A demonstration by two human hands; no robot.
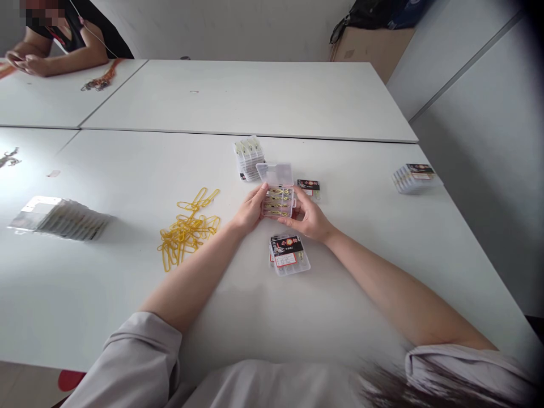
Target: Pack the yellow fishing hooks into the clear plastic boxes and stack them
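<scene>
A small clear plastic box with its lid raised is held between both hands above the white table. Yellow pieces lie in its compartments. My left hand grips the box's left side and my right hand grips its right side, fingers curled round it. A shut clear box with a black and red label lies on the table just in front of my hands. A small labelled card sits just beyond my right hand.
A pile of yellow loops lies left of my hands. A stack of clear boxes stands behind; another stack far right; flat clear packs far left. Another person sits at the far left table.
</scene>
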